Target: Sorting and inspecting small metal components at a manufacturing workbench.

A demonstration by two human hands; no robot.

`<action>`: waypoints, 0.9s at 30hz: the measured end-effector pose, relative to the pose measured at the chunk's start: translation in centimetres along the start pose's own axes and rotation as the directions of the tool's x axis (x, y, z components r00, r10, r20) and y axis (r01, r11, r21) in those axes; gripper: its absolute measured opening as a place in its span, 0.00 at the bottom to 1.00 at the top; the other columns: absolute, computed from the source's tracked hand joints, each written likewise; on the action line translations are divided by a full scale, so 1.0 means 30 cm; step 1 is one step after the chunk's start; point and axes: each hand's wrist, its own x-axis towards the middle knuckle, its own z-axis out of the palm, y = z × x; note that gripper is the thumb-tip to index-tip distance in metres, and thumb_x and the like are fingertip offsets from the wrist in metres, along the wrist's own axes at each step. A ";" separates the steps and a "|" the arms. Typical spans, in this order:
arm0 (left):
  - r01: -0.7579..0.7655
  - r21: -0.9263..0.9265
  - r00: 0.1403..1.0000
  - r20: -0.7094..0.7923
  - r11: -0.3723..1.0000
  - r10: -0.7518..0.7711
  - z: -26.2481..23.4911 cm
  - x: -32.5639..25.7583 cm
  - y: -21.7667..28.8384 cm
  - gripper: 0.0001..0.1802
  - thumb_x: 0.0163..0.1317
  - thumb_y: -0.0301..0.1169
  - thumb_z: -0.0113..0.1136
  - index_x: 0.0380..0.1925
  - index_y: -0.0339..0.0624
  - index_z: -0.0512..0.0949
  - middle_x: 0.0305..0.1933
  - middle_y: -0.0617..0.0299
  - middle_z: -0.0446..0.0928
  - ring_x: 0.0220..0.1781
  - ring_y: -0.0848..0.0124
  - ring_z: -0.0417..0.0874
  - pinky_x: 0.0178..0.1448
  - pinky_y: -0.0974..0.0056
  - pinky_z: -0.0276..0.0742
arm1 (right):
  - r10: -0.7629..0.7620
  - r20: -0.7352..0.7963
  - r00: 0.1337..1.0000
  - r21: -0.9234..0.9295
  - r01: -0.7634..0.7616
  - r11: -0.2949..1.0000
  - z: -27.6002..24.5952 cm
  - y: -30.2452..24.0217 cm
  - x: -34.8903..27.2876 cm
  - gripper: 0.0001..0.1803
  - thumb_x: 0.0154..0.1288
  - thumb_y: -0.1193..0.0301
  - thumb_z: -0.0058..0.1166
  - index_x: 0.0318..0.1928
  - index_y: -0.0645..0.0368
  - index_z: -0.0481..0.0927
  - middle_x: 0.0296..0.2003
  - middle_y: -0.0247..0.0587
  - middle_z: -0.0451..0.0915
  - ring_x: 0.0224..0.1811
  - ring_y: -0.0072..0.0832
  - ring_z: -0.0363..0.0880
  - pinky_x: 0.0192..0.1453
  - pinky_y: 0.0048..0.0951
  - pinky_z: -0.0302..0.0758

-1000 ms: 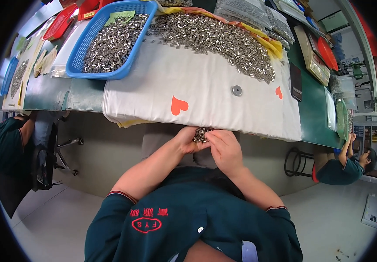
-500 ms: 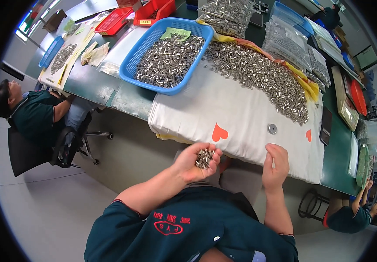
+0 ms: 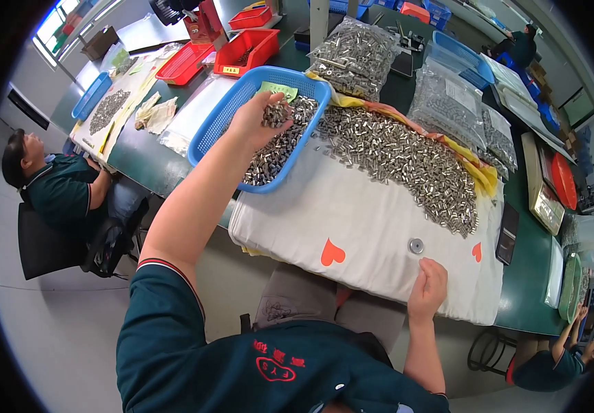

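My left hand (image 3: 252, 122) is cupped around a handful of small metal sleeves (image 3: 276, 115), held above the blue plastic basket (image 3: 204, 127). Many more of these short, shiny cylinders fill the basket, along with a green paper slip (image 3: 277, 90). Over the front of the white cloth (image 3: 372, 230), my right hand (image 3: 427, 289) has its fingers curled together; whatever they may hold is hidden. Just beyond its fingertips lies a small round grey metal disc (image 3: 416, 246). A wide heap of loose sleeves (image 3: 407, 165) covers the far part of the cloth.
Bulging clear bags of metal parts (image 3: 355, 58) stand behind the heap, beside a rolled yellow-orange cloth (image 3: 479, 172). A dark phone (image 3: 508, 234) lies at the right. Red bins (image 3: 247, 54) are at the back left. A co-worker (image 3: 63, 182) sits on the left, another (image 3: 551, 361) at far right.
My left hand has moved from near my lap, forward and left over the basket, still holding the metal sleeves. My right hand has drawn slightly down in the picture, its fingers more curled.
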 end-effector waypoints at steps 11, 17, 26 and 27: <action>-0.250 0.931 0.968 0.229 0.265 0.106 0.043 -0.010 0.063 0.20 0.61 0.38 0.47 0.53 0.47 0.68 0.61 0.54 0.62 0.61 0.56 0.63 0.60 0.53 0.62 | -0.003 0.016 1.000 0.021 0.003 1.000 0.013 0.003 0.031 0.11 0.49 0.86 0.45 0.35 0.64 0.75 0.34 0.45 0.75 0.37 0.40 0.73 0.42 0.33 0.71; -0.649 0.444 0.571 0.821 -0.618 -0.010 -0.074 0.044 -0.062 0.13 0.53 0.33 0.51 0.40 0.49 0.77 0.45 0.59 0.74 0.50 0.61 0.73 0.54 0.58 0.68 | 0.031 -0.006 1.000 0.060 -0.030 0.998 0.010 0.002 0.017 0.12 0.50 0.86 0.44 0.35 0.65 0.76 0.34 0.46 0.74 0.38 0.40 0.72 0.43 0.33 0.71; -0.437 0.700 0.802 0.587 -0.565 0.106 -0.211 -0.057 0.065 0.10 0.55 0.34 0.51 0.36 0.51 0.79 0.42 0.61 0.75 0.46 0.64 0.76 0.47 0.59 0.73 | -0.039 0.021 0.999 0.071 0.038 0.997 -0.005 -0.011 -0.022 0.11 0.51 0.85 0.42 0.35 0.66 0.75 0.35 0.47 0.74 0.39 0.39 0.72 0.43 0.33 0.70; -0.439 0.699 0.798 0.592 -0.565 0.112 -0.205 -0.059 0.079 0.10 0.55 0.34 0.51 0.36 0.51 0.79 0.42 0.61 0.75 0.46 0.64 0.76 0.47 0.59 0.73 | -0.046 0.015 0.999 0.070 0.044 0.997 -0.007 -0.009 -0.020 0.11 0.51 0.85 0.42 0.35 0.66 0.75 0.35 0.47 0.74 0.39 0.39 0.72 0.43 0.33 0.70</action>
